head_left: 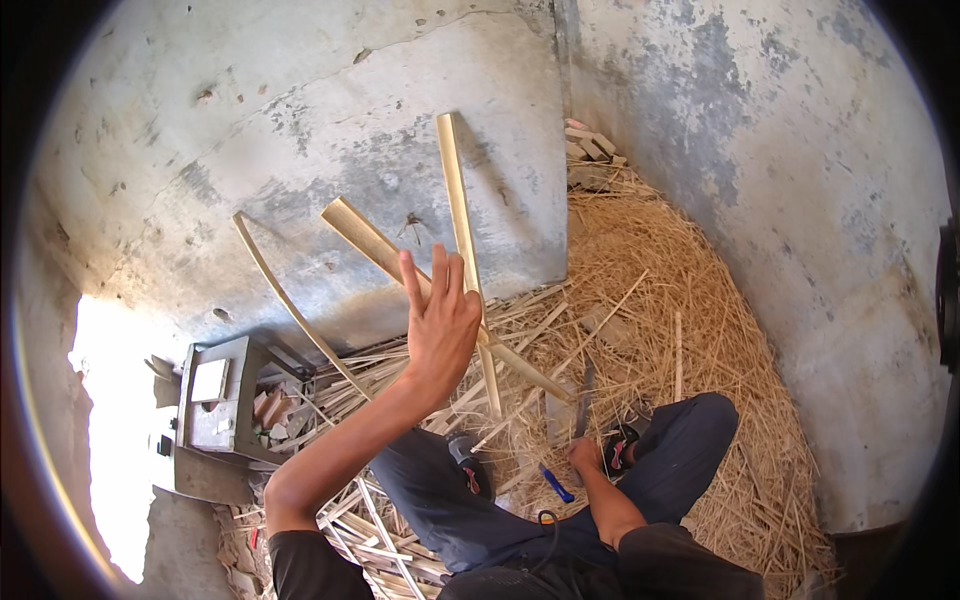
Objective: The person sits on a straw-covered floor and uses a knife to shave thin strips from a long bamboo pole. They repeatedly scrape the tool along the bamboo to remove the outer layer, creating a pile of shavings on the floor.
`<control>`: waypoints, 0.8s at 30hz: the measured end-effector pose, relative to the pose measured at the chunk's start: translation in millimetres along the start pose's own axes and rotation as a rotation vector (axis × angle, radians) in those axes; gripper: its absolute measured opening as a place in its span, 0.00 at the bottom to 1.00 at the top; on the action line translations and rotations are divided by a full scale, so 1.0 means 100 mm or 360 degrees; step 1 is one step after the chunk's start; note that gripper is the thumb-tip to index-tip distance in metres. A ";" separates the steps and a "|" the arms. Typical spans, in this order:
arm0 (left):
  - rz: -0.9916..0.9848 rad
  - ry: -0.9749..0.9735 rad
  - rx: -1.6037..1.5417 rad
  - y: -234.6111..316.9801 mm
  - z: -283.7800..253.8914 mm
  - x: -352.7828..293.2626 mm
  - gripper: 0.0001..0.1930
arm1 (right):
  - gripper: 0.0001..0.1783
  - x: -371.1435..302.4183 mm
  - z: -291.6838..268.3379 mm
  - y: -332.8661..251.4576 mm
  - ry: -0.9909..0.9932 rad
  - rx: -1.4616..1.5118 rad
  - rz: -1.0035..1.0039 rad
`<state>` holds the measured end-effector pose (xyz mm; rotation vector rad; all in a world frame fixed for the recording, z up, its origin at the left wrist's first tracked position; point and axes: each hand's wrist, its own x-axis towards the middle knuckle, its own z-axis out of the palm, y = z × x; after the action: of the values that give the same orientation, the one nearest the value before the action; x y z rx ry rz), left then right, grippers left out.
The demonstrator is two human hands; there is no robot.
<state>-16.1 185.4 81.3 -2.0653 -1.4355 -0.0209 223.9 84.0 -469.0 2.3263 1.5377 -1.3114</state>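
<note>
The person's left hand (440, 322) is raised before the patchy pale wall (300, 130), fingers stretched and slightly apart over a wide split-bamboo strip (366, 235), which slants behind them and crosses a narrower upright bamboo strip (459, 190); whether they grip either cannot be told, the thumb and palm being hidden. The right hand (583, 455), low beside a dark shoe (615, 452), is curled round the near end of a long-bladed knife (585, 400), its blade pointing away from the body. A blue tool (556, 484) lies near that fist, and bamboo shavings (660, 270) cover the floor beyond
</note>
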 end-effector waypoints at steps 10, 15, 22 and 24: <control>-0.0093 0.0100 -0.0069 0.05 0.05 0.13 0.02 | 0.60 -0.80 -1.51 -0.86 -0.0018 -0.0072 -0.0121; 0.0007 -0.0022 -0.0344 0.00 0.06 0.28 0.11 | 0.47 -1.60 -2.59 -0.82 -0.0086 -0.0322 -0.0291; 0.0289 0.0633 -0.0983 -0.10 -0.08 0.42 0.22 | 0.28 -3.34 -3.89 -0.49 0.0079 -0.0392 -0.0928; 0.0257 0.0676 -0.1250 -0.08 -0.08 0.41 0.23 | 0.28 -3.72 -4.19 -0.35 0.0154 -0.0209 -0.1056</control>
<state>-3.5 218.1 105.5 -2.5523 -1.0717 -1.0372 401.0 28.1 60.5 1.8845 2.4744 -1.1388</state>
